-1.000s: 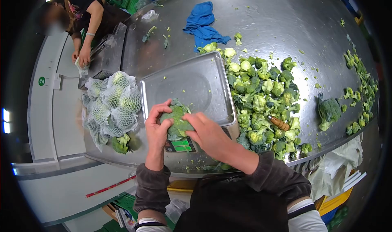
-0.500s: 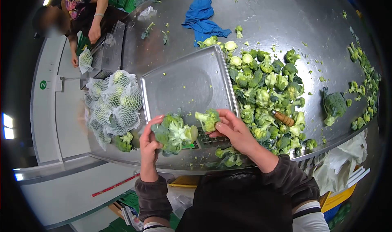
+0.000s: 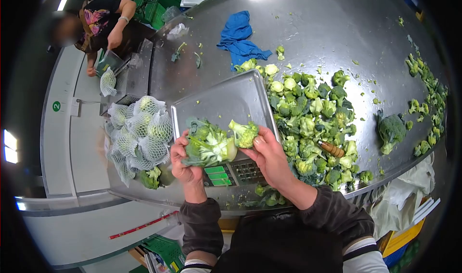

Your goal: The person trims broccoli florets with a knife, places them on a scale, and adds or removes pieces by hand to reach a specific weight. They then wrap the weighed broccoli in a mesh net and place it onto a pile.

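A large broccoli head (image 3: 211,148) with a thick pale stem is gripped by my left hand (image 3: 186,169), its stem end pointing right. My right hand (image 3: 269,160) pinches a smaller broccoli floret (image 3: 245,133) beside that stem. Both pieces are over the near edge of a square metal tray (image 3: 226,97), above a scale's keypad and green displays (image 3: 220,176). A heap of cut broccoli (image 3: 308,124) lies right of the tray, with a wooden-handled tool (image 3: 331,149) on it.
Netted broccoli bags (image 3: 139,133) are piled left of the tray. A blue cloth (image 3: 237,37) lies on the metal table (image 3: 192,56). One large broccoli (image 3: 392,130) and scattered florets (image 3: 428,100) are at the right. Another person (image 3: 103,25) stands at the upper left beside a metal box.
My left hand has turned the large broccoli so its stem shows more and has moved right. The two pieces are closer together. The other person now holds a flat item by a netted piece.
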`<state>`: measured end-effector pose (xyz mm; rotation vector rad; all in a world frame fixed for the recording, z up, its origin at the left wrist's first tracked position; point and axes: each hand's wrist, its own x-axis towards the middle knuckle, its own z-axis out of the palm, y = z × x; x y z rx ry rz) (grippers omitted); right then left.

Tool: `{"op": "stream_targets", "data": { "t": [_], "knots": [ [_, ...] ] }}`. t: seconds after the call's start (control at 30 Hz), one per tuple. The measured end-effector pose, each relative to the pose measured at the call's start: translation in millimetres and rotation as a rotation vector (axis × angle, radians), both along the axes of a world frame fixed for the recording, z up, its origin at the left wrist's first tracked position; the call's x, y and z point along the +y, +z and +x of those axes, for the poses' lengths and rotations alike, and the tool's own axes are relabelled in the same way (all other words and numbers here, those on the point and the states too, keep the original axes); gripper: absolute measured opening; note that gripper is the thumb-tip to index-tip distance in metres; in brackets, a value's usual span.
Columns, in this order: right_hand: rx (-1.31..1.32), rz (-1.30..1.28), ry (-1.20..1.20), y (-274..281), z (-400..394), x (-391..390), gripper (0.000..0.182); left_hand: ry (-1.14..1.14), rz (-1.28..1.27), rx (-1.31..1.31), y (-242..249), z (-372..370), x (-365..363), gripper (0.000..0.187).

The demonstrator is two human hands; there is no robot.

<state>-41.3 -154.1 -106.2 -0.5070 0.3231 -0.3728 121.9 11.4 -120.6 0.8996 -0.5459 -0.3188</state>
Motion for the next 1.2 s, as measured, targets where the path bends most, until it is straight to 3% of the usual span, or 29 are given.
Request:
{"op": "stream_targets", "data": {
  "t": [0.2,0.3,0.33,0.4,0.53,0.8,1.1,1.2],
  "knots": [
    [0.058,0.009,-0.020,-37,0,-5,0.040,0.022,0.294,-0.075,-1,-9,-18,0.025],
    [0.230,-0.516,-0.027,-32,-10,-7,0.038,0.084,0.603,-0.239,20,-18,-28,0.035],
    [0.230,-0.516,-0.022,-23,-13,-11,0.038,0.088,0.605,-0.237,25,-18,-31,0.035],
    [0.202,-1.193,-0.097,-4,-18,-20,0.037,0.040,0.759,-0.395,33,-20,-36,0.036],
    [0.159,-1.453,-0.008,6,-23,-18,0.035,0.009,0.837,-0.416,46,-24,-46,0.038],
    [0.151,-1.449,-0.061,7,-19,-9,0.037,-0.040,0.927,-0.494,54,-32,-63,0.037],
    [0.184,-1.412,-0.083,0,-11,-2,0.044,0.046,0.861,-0.331,42,-40,-69,0.040],
    [0.216,-1.431,-0.153,4,-10,-6,0.045,0.139,0.946,-0.465,40,-46,-77,0.036]
  ]
}}
